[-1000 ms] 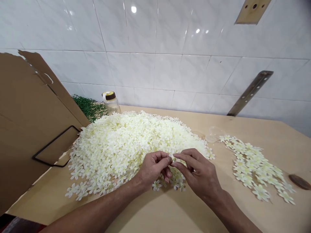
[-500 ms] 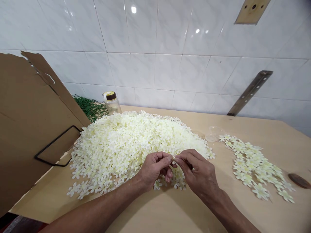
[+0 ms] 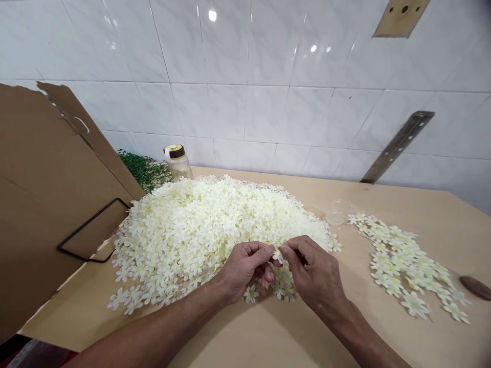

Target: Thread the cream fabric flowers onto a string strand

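Observation:
A big heap of cream-white artificial flowers (image 3: 215, 214) covers the middle of the table. At its front edge my left hand (image 3: 249, 268) is closed, thumb and forefinger pinched on a small artificial flower (image 3: 277, 256). Close by on the right, my right hand (image 3: 312, 266) is closed too, thumb pressed against the forefinger. Whatever lies between those right fingertips is too small to make out. A narrow gap separates the two sets of fingertips, and loose petals show just under my left fingers.
Right of the heap lies a strip of more flowers (image 3: 406, 260) beside a clear plastic piece (image 3: 339, 212) and a dark brown oval (image 3: 475, 287). On the left stand a cardboard box (image 3: 57, 204) with a black wire frame (image 3: 82, 230), green plastic stems (image 3: 143, 171) and a bottle (image 3: 177, 161).
My right fingertips have drawn slightly away from the left ones, opening a small gap where a white flower now shows. My left hand keeps nearly the same place.

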Available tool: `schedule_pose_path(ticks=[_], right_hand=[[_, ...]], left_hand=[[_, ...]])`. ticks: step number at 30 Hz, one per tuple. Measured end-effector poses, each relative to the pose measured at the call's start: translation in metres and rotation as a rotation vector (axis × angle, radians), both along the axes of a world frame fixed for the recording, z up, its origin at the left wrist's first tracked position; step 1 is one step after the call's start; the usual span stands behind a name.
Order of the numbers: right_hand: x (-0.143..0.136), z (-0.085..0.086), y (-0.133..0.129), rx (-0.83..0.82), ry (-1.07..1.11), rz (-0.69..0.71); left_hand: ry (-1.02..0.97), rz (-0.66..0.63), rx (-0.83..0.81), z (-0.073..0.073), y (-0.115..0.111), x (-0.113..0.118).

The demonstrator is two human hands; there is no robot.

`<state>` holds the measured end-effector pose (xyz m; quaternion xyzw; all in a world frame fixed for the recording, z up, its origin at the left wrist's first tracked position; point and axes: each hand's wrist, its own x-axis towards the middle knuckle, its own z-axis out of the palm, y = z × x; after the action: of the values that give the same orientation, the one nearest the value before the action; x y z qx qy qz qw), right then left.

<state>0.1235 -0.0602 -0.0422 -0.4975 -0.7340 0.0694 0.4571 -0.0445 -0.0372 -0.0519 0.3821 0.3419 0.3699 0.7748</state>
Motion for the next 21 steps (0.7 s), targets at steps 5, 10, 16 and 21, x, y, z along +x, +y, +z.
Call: schedule_pose_path(ticks=[5, 10, 16, 21], right_hand=[[-0.0004, 0.0005, 0.0003, -0.052, 0.023, 0.046], [-0.0005, -0.0004, -0.0026, -0.112, 0.072, 0.034], [0.0002, 0.0011, -0.0030, -0.048, 0.034, -0.001], [-0.0018, 0.0000, -0.0023, -0.003, 0.010, -0.001]], left_hand=[[-0.019, 0.021, 0.012, -0.0049, 0.0033, -0.0017], [0.016, 0.045, 0.034, -0.0040, 0.0028, -0.0014], [0.028, 0.034, 0.044, -0.0013, 0.0006, -0.0005], [0.040, 0.043, 0.044, -0.0010, 0.0016, -0.0003]])
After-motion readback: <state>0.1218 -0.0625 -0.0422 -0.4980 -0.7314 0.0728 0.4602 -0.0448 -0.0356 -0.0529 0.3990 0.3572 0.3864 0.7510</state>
